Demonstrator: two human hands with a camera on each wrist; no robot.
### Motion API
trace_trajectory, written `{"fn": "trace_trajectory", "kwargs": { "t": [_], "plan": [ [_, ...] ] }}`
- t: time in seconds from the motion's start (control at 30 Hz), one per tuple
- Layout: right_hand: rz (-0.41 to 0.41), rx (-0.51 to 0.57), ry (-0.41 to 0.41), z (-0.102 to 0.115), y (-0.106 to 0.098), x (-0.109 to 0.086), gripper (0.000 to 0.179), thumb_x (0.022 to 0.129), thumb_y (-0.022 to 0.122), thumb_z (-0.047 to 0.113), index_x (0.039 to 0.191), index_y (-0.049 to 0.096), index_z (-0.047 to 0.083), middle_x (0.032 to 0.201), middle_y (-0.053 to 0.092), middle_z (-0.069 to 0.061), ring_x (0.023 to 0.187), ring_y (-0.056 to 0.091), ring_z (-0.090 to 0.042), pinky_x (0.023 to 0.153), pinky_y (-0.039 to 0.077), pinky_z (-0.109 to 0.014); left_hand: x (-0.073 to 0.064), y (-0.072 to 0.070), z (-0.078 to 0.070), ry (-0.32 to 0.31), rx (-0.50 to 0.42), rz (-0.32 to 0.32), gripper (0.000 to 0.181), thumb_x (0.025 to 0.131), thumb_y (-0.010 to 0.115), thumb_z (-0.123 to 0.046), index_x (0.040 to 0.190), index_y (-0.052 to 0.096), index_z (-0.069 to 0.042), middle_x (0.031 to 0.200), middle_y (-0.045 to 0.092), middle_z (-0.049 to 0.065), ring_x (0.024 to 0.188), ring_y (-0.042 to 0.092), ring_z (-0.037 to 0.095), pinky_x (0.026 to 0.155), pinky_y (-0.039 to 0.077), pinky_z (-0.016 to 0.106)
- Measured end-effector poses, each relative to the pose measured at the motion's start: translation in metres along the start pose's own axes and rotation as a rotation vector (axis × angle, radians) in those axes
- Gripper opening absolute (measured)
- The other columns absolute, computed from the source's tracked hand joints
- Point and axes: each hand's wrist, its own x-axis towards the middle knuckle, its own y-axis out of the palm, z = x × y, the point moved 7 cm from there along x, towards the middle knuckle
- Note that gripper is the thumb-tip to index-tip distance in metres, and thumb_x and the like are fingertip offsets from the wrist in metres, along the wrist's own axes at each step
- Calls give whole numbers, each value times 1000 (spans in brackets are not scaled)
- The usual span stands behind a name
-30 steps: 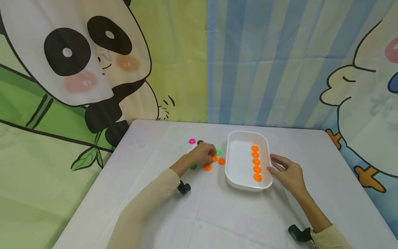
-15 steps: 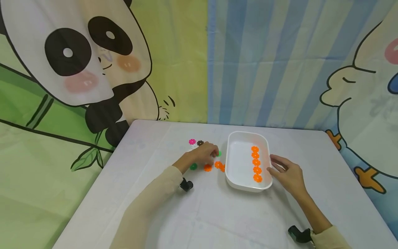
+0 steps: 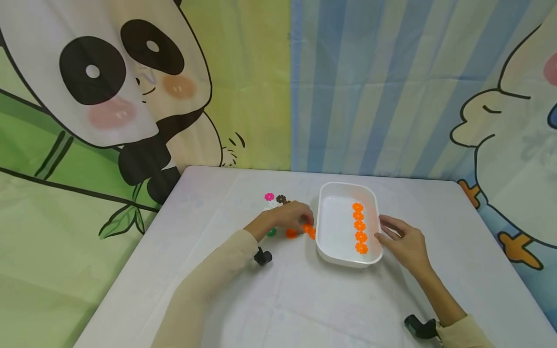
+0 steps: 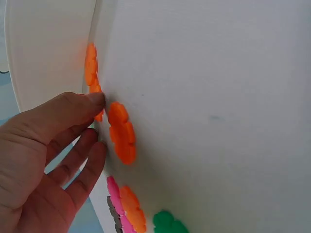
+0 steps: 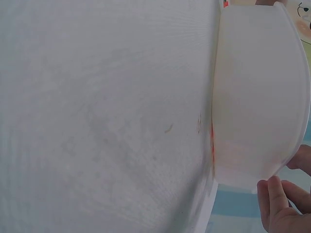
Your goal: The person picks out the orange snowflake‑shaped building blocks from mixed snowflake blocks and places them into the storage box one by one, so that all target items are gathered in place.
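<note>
My left hand is just left of the white plastic tray. In the left wrist view its thumb and forefinger pinch an orange flower-shaped disc, partly hidden by the thumb. Another orange disc lies against the tray's outer wall. A further orange disc is on the table below the hand. My right hand holds the tray's right rim between thumb and fingers. Inside the tray, several orange discs form a column along the right side.
Around the left hand lie a pink disc, a dark brown disc, a green disc and whitish pieces. White cloth covers the table. A printed curtain hangs behind it.
The left hand moves slightly right, to the orange discs at the tray. Two orange discs have shifted together toward the tray's left wall. The right hand and tray stay almost still.
</note>
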Motion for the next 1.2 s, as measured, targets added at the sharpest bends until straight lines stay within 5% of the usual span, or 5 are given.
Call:
{"fn": "trace_trajectory", "kwargs": {
  "t": [0.43,0.6,0.8,1.2],
  "plan": [
    [-3,1,-12,1,1,0,50,82,78,7,127,59,-6,128,60,-20,114,60,-36,81,47,-13,5,6,8,-133,-73,68,29,78,80,-8,102,65,-13,97,59,-2,90,52,13,79,47,20],
    [-2,1,-20,1,1,1,50,82,78,7,127,59,-6,128,60,-20,114,60,-37,81,46,-12,3,7,5,-69,7,25,29,78,79,-11,102,64,-14,96,52,0,87,48,13,74,44,20],
    [0,7,-14,-1,0,1,50,82,78,8,127,59,-6,128,60,-20,114,60,-35,81,47,-12,-2,4,-2,18,-21,-24,28,79,76,-4,105,66,-9,102,57,0,91,53,12,79,47,17],
    [-9,12,18,0,-1,0,50,82,79,9,127,60,-5,129,59,-21,115,59,-38,81,47,-12,-5,2,-3,53,-64,-43,27,82,79,-8,107,70,-6,103,64,1,92,61,10,81,51,17]
  ]
}}
